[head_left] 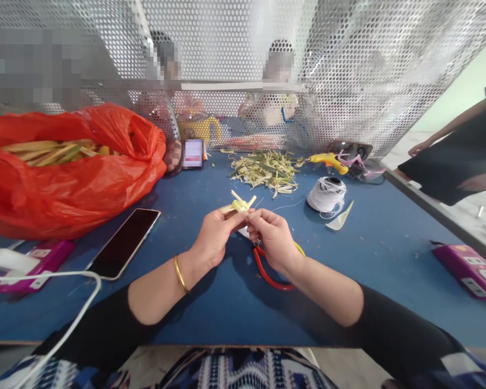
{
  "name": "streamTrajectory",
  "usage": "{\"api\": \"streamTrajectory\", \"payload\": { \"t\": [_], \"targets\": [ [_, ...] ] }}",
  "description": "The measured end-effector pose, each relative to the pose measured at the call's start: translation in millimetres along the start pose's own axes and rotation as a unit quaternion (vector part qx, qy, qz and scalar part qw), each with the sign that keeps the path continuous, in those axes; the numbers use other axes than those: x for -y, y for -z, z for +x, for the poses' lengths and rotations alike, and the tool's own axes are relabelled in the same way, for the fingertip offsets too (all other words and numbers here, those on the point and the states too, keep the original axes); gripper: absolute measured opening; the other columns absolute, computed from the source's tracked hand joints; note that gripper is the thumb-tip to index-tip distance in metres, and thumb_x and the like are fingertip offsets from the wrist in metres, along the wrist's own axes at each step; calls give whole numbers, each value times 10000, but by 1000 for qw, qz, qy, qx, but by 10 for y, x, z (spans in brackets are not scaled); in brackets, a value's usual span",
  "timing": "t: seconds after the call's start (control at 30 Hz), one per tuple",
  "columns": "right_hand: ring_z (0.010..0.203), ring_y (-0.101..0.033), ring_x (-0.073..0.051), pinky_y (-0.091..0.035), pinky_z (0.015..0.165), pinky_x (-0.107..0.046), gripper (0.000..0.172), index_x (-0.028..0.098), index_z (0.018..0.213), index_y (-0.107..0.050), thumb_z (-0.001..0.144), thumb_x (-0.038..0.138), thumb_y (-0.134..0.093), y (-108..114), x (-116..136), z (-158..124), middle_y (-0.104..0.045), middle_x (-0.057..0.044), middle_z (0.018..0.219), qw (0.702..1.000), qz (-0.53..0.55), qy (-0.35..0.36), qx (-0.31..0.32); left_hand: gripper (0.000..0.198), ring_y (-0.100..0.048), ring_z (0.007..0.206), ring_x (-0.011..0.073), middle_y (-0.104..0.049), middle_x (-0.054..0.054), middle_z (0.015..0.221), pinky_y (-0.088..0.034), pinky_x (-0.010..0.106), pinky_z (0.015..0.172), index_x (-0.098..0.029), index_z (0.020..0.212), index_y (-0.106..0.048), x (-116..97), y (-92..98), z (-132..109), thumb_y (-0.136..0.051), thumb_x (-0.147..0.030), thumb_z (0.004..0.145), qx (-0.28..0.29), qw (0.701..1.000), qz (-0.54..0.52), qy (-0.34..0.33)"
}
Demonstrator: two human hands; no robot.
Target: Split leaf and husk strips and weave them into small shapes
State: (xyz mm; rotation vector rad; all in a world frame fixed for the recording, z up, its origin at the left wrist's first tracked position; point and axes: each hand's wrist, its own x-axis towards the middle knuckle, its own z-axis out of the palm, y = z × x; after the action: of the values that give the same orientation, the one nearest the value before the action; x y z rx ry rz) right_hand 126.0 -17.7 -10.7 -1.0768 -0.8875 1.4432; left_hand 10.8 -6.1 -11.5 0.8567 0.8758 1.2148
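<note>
My left hand (pixel 214 235) pinches a small bundle of pale yellow-green leaf strips (pixel 242 204), its ends sticking up and out past the fingertips. Against it, my right hand (pixel 273 237) is closed in a pinch on fine white thread (pixel 285 207), which trails off toward a spool of white thread (pixel 327 195) on the right. What lies between the fingertips is mostly hidden. Beneath my right hand rests a pair of scissors (pixel 263 270) with red and yellow handles, partly covered by it. A pointed pale leaf piece (pixel 340 217) lies beside the spool.
Leaf scraps (pixel 267 170) are heaped at the back of the blue table (pixel 227 319). Left are a red plastic bag (pixel 117 178) of leaf strips, a phone (pixel 125 243) and a purple power strip (pixel 52 259). Right: a yellow glue gun (pixel 328 160) and another power strip (pixel 470 265). People show behind a perforated screen (pixel 227 48).
</note>
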Motion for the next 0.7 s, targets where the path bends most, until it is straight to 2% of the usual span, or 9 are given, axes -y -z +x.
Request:
{"api": "streamTrajectory", "payload": {
  "t": [0.1,0.23,0.4,0.5,0.6,0.7],
  "targets": [
    [406,-396,-45,-325,433,-188,227,179,533,-498,657,289,-653,-2,-1,-26,-495,62,447,998,-46,50,-6,232,-645,727,145,-736,52,783,-507,289,785,-125,744,-718,-24,21,15,-807,-263,580,-30,999,-13,2],
    [411,-388,-51,-333,429,-192,213,186,559,-501,673,309,-632,15,17,-42,-476,67,457,994,-88,64,14,221,-647,722,153,-733,60,760,-507,304,790,-119,751,-717,-51,54,35,-792,-261,599,-37,999,-4,7],
    [435,-465,-75,-407,453,-215,337,180,601,-540,725,480,-632,54,14,-6,-532,32,513,982,-176,31,60,204,-618,663,141,-697,37,687,-502,293,728,-121,714,-715,-87,62,22,-782,-284,611,-2,1000,13,18],
    [443,-465,-78,-398,448,-211,400,181,588,-537,736,545,-616,75,-10,20,-525,27,521,976,-200,51,73,208,-568,585,120,-658,14,643,-486,289,656,-122,712,-709,-89,47,3,-777,-295,618,25,999,20,21],
    [446,-445,-80,-371,446,-208,397,183,584,-541,781,526,-571,95,-22,22,-494,33,507,968,-222,81,88,217,-542,566,111,-631,-1,613,-477,282,640,-124,699,-704,-72,33,-6,-795,-289,591,24,999,13,17],
    [458,-424,-81,-343,465,-211,367,183,581,-534,840,442,-508,107,-14,-17,-473,37,507,948,-277,115,110,219,-541,566,112,-624,-4,591,-469,269,614,-127,675,-691,-56,24,-14,-811,-269,559,-7,1000,5,18]
  ]
}}
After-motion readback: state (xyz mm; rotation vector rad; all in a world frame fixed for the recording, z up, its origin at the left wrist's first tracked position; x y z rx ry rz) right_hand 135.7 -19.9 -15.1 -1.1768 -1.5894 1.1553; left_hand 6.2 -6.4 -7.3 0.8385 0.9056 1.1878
